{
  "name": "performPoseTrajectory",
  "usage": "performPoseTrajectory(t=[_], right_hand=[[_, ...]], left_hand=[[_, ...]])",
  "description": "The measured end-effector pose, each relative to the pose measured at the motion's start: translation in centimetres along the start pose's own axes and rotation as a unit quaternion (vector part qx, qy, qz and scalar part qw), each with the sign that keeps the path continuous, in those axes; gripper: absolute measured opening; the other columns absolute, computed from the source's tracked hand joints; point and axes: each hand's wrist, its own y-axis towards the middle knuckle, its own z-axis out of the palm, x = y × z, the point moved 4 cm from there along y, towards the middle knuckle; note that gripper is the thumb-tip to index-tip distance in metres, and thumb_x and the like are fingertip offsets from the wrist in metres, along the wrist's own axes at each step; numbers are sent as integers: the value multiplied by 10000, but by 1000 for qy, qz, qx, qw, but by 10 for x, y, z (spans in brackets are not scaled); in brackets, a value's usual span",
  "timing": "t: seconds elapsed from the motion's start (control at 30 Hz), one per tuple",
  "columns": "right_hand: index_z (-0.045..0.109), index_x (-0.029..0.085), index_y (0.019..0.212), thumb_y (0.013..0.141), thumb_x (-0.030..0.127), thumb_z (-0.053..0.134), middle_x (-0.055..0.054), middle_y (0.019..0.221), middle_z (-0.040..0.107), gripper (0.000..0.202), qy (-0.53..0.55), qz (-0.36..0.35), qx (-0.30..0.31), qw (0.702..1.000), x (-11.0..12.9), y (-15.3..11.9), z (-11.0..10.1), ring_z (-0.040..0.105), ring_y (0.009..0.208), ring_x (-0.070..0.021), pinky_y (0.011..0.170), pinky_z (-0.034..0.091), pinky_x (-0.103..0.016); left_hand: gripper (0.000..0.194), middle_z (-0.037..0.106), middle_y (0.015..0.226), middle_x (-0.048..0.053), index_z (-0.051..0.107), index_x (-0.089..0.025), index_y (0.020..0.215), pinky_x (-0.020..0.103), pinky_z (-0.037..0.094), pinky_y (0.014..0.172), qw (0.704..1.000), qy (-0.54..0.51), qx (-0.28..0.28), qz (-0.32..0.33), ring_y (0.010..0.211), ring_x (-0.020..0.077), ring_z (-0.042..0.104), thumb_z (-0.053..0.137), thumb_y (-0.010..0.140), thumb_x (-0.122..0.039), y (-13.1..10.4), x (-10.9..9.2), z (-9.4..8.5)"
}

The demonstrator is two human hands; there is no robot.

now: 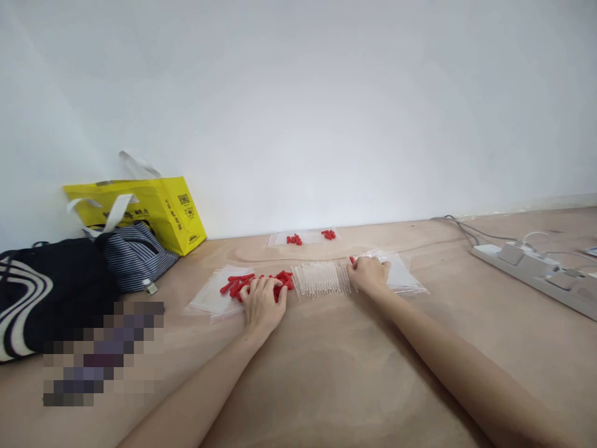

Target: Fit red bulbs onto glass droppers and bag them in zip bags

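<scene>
My left hand lies over a pile of red, limp pieces that look like uninflated balloons, its fingers apart and bent down among them. Beneath this pile are clear plastic bags. Thin white sticks lie side by side in a row between my hands. At the right end of that row, my right hand is closed, with a bit of a red balloon showing at its fingertips. Its palm side is hidden. More clear bags lie under and beside it.
Farther back, a clear bag bears two small red heaps. A yellow bag, a striped pouch and a black bag stand at left, near a blurred-out item. A power strip with cables lies at right.
</scene>
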Motion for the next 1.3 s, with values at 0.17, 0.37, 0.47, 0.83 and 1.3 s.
performPoseTrajectory(t=[0.17,0.37,0.47,0.83,1.3], right_hand=[[563,165,779,825,343,381,-59,798,631,259,134,-100,-78,983,2,-19,-4,545,781,-197,757,267,-354],[520,186,743,852,323,412,-4,690,599,206,244,-341,-94,903,3,-65,-2,515,630,-130,689,301,-285],[530,185,771,858,286,427,-5,705,601,169,241,-398,-76,882,7,-80,-2,511,630,-125,678,302,-287],[547,178,868,872,192,377,-23,795,582,170,225,-418,-1,880,22,-80,7,515,760,-138,694,304,-292],[525,172,852,838,157,429,-18,795,573,99,249,-418,6,874,33,-88,5,510,745,-133,706,298,-291]], left_hand=[[55,623,765,32,536,-200,736,387,317,729,994,-70,23,85,808,226,522,492,752,-230,-12,-12,-10],[61,556,703,24,492,-177,708,297,408,676,962,-179,136,154,708,166,517,444,731,-148,-25,-23,-5],[132,565,756,32,525,-169,803,278,432,664,956,-198,168,140,714,158,532,433,723,-118,-27,-25,-1],[165,594,799,26,614,-185,811,290,432,733,947,-230,183,127,777,153,544,450,808,-206,-22,-31,5],[142,636,835,25,576,-176,843,279,456,722,946,-264,163,91,785,152,585,438,819,-202,-19,-28,6]])
